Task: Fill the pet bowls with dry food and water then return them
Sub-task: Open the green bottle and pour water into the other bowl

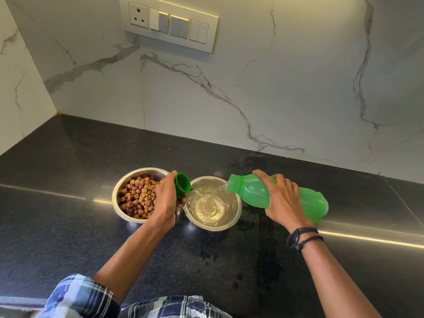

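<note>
Two steel bowls stand side by side on the black counter. The left bowl [119,187] is full of brown dry food [137,198]. The right bowl [234,216] holds water, and a stream pours into it. My right hand [282,198] grips a green plastic bottle [309,203] tipped on its side, its mouth over the right bowl's rim. My left hand [166,196] holds the bottle's green cap [182,183] above the gap between the bowls.
The black granite counter [68,226] runs back to a white marble wall with a switch panel [169,24]. Wet patches [263,260] lie on the counter in front of and behind the water bowl. A wall corner closes the left side.
</note>
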